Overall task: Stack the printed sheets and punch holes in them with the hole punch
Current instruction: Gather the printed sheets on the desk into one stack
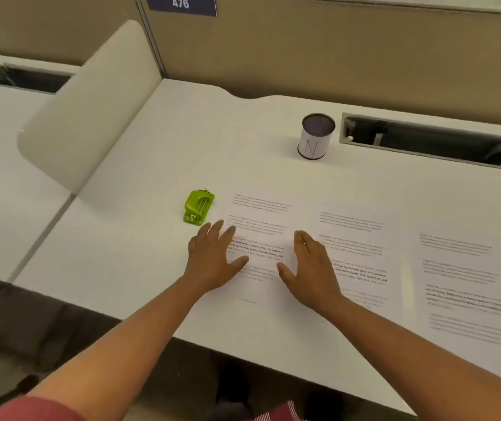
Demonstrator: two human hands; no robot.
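Note:
Three printed sheets lie side by side on the white desk [158,153]: a left sheet [261,214], a middle sheet [361,253] and a right sheet [462,284]. A small green hole punch [198,207] stands just left of the left sheet. My left hand [215,256] rests flat with fingers spread on the left sheet's left edge. On the seam between the left and middle sheets my right hand [311,265] lies flat, fingers apart. Neither hand holds anything.
A cylindrical pen cup [316,136] marked "N" stands behind the sheets. An open cable slot [431,141] sits at the back right of the desk. A beige divider panel [91,107] rises on the left, with a partition wall behind. The desk's front edge runs below my forearms.

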